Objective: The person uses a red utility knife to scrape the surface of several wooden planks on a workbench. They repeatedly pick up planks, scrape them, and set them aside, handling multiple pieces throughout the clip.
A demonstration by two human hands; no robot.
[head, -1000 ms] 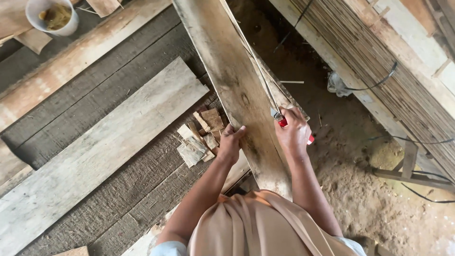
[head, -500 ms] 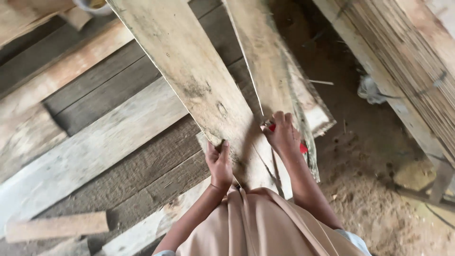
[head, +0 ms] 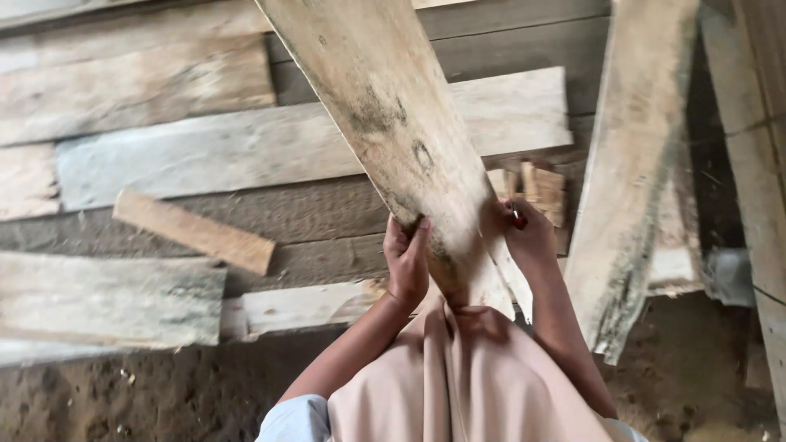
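I hold a long weathered wooden plank [head: 385,115] that runs from my body up and away to the top of the view. My left hand [head: 407,262] grips its left edge near the lower end. My right hand [head: 528,237] is at its right edge, fingers curled on the plank, with a small red object [head: 517,218] pinched in it. The plank's near end rests against my beige clothing [head: 467,376].
Under the plank lie several flat grey boards [head: 205,151]. A short wooden offcut [head: 192,232] lies at the left. Small wood blocks [head: 540,190] sit beside my right hand. Another long plank [head: 634,180] stands at the right. Dirt ground [head: 147,393] lies below.
The view has swung left and the plank has turned with it. Both hands have kept their hold at its lower end. The second plank now sits farther right.
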